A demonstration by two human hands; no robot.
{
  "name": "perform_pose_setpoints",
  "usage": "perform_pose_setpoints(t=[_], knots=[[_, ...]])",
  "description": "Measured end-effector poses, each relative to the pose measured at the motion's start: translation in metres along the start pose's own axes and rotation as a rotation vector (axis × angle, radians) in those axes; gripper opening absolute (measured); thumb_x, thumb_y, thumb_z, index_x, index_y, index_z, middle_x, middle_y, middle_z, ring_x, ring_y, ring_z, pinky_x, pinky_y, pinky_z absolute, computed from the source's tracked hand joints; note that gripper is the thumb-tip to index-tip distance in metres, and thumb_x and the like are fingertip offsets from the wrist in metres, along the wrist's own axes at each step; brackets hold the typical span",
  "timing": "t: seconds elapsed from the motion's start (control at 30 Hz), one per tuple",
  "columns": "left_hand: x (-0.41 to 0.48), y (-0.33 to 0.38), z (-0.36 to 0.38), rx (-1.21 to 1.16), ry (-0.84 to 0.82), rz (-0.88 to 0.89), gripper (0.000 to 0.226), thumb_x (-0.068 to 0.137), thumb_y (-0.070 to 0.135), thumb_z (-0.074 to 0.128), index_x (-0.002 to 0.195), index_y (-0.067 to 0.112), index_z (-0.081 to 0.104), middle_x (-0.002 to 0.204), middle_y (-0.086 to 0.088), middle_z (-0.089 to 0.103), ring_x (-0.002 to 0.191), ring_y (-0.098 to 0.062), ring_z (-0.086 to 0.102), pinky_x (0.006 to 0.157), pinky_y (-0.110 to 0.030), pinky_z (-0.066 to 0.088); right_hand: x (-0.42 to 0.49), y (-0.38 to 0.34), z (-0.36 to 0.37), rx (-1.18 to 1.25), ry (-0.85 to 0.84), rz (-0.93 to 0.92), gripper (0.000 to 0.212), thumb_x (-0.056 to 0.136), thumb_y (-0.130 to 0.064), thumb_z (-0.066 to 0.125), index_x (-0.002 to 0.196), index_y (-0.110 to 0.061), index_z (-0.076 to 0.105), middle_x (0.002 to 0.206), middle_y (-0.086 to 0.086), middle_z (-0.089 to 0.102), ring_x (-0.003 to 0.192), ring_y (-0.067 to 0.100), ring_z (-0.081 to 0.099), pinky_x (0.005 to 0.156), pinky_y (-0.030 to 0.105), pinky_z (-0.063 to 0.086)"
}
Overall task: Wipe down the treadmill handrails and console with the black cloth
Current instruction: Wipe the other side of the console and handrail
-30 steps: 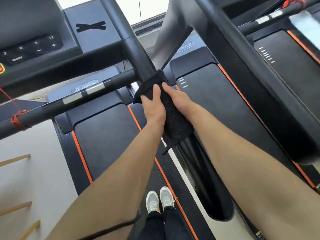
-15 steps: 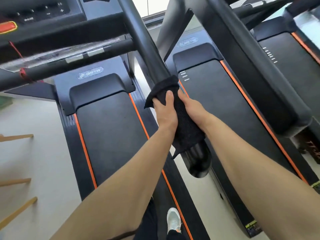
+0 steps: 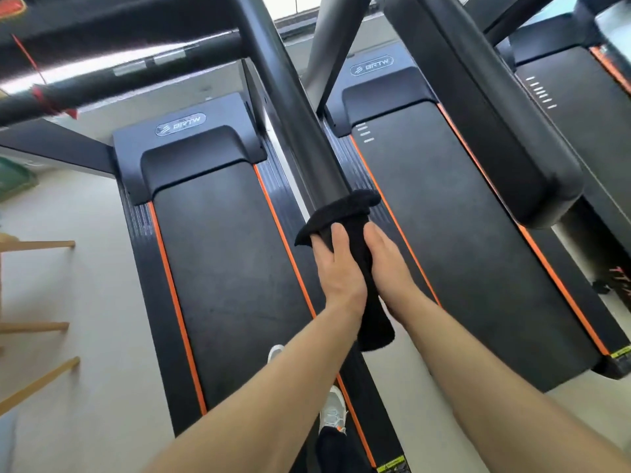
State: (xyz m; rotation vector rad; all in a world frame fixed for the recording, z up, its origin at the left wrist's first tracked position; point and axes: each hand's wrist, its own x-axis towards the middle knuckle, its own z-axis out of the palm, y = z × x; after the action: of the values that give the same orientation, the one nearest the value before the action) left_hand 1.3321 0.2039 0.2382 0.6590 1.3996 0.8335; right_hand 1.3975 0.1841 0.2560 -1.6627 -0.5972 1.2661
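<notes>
The black cloth (image 3: 348, 213) is wrapped around the near end of the treadmill's right handrail (image 3: 286, 97), a thick black bar running from top centre down to the middle. My left hand (image 3: 336, 271) clasps the cloth from the left, thumb on top. My right hand (image 3: 386, 264) presses it from the right. The cloth covers the rail's end and hangs down between my wrists. A front crossbar (image 3: 136, 64) with silver grip plates lies at the upper left. Only the console's (image 3: 85, 20) dark lower edge shows at the top left.
Below are the treadmill belt (image 3: 222, 268) with orange edge lines and a second treadmill (image 3: 461, 233) to the right, its padded handrail (image 3: 495, 124) close by. A red cord (image 3: 44, 93) hangs off the crossbar. Wooden bars (image 3: 34, 326) stand at the left. My white shoes (image 3: 333, 411) are on the deck.
Both hands have slid the cloth down the handrail toward me, from near the crossbar joint to the rail's end. The view has tilted down, so the console buttons have left the frame.
</notes>
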Motion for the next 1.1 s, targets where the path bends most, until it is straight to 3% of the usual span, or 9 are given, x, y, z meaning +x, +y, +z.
perform_pose_setpoints(t=[0.37, 0.5, 0.57, 0.63, 0.7, 0.77, 0.83, 0.97, 1.1], knots=[[0.131, 0.098, 0.01, -0.022, -0.087, 0.065, 0.057, 0.099, 0.049, 0.053, 0.145, 0.017, 0.045, 0.118, -0.007, 0.068, 0.104, -0.023, 0.068, 0.09, -0.039, 0.058, 0.108, -0.088, 0.028, -0.024, -0.227, 0.0, 0.034, 0.106, -0.042, 0.044, 0.092, -0.022, 0.069, 0.07, -0.007, 0.075, 0.061, 0.005, 0.072, 0.054, 0.019, 0.055], [0.096, 0.078, 0.005, -0.045, -0.06, 0.113, 0.049, 0.102, 0.041, 0.051, 0.146, 0.018, 0.046, 0.109, 0.001, 0.066, 0.104, -0.02, 0.066, 0.089, -0.032, 0.055, 0.089, -0.069, 0.021, 0.013, -0.242, 0.019, 0.033, 0.106, -0.039, 0.046, 0.116, -0.017, 0.069, 0.087, -0.003, 0.077, 0.07, 0.005, 0.073, 0.063, 0.022, 0.057], [0.068, 0.057, 0.003, -0.092, -0.037, 0.115, 0.044, 0.105, 0.035, 0.048, 0.146, 0.019, 0.046, 0.109, 0.003, 0.065, 0.103, -0.018, 0.063, 0.084, -0.024, 0.054, 0.072, -0.046, 0.011, 0.004, -0.21, -0.065, 0.029, 0.107, -0.031, 0.045, 0.124, -0.017, 0.064, 0.095, -0.01, 0.072, 0.074, -0.007, 0.07, 0.066, 0.012, 0.053], [0.042, 0.026, 0.001, -0.127, -0.021, 0.089, 0.039, 0.106, 0.033, 0.043, 0.144, 0.023, 0.047, 0.121, -0.001, 0.065, 0.112, -0.018, 0.062, 0.092, -0.025, 0.053, 0.052, -0.017, 0.002, 0.019, -0.145, -0.168, 0.029, 0.107, -0.027, 0.043, 0.129, -0.022, 0.061, 0.108, -0.014, 0.071, 0.095, -0.009, 0.067, 0.086, 0.014, 0.051], [0.015, -0.003, -0.001, -0.082, -0.012, 0.154, 0.044, 0.104, 0.042, 0.04, 0.145, 0.027, 0.045, 0.136, 0.0, 0.06, 0.126, -0.016, 0.057, 0.109, -0.032, 0.043, 0.035, 0.021, -0.001, 0.019, -0.053, -0.242, 0.039, 0.103, -0.036, 0.039, 0.138, -0.034, 0.056, 0.129, -0.018, 0.066, 0.124, 0.001, 0.058, 0.108, 0.031, 0.042], [-0.006, -0.025, -0.005, -0.051, -0.027, 0.293, 0.05, 0.099, 0.049, 0.037, 0.146, 0.032, 0.04, 0.139, 0.012, 0.056, 0.128, 0.0, 0.052, 0.109, -0.02, 0.037, 0.016, 0.048, 0.006, -0.051, 0.095, -0.346, 0.043, 0.102, -0.042, 0.031, 0.14, -0.037, 0.052, 0.131, -0.027, 0.06, 0.126, -0.005, 0.052, 0.107, 0.025, 0.038], [-0.008, -0.032, -0.008, -0.051, -0.063, 0.331, 0.042, 0.101, 0.045, 0.035, 0.142, 0.034, 0.04, 0.133, 0.018, 0.056, 0.121, 0.008, 0.053, 0.103, -0.014, 0.039, 0.006, 0.062, 0.016, -0.051, 0.248, -0.409, 0.052, 0.101, -0.047, 0.025, 0.14, -0.025, 0.052, 0.128, -0.018, 0.063, 0.119, -0.004, 0.056, 0.097, 0.021, 0.042], [0.028, -0.019, -0.017, -0.135, -0.211, 0.295, 0.037, 0.087, 0.056, 0.048, 0.123, 0.046, 0.054, 0.122, 0.0, 0.061, 0.112, -0.013, 0.057, 0.107, -0.038, 0.045, -0.001, 0.068, 0.027, 0.084, 0.305, -0.495, 0.041, 0.102, -0.047, 0.028, 0.14, -0.039, 0.044, 0.138, -0.018, 0.055, 0.13, 0.006, 0.051, 0.107, 0.037, 0.042], [0.055, -0.008, -0.013, -0.324, -0.265, 0.282, 0.034, 0.092, 0.04, 0.054, 0.124, 0.053, 0.056, 0.111, 0.002, 0.059, 0.104, -0.014, 0.054, 0.1, -0.035, 0.045, -0.029, 0.088, 0.042, -0.057, 0.296, -0.521, 0.057, 0.099, -0.04, 0.037, 0.151, -0.039, 0.012, 0.159, -0.014, 0.023, 0.149, 0.011, 0.022, 0.121, 0.048, 0.024]])
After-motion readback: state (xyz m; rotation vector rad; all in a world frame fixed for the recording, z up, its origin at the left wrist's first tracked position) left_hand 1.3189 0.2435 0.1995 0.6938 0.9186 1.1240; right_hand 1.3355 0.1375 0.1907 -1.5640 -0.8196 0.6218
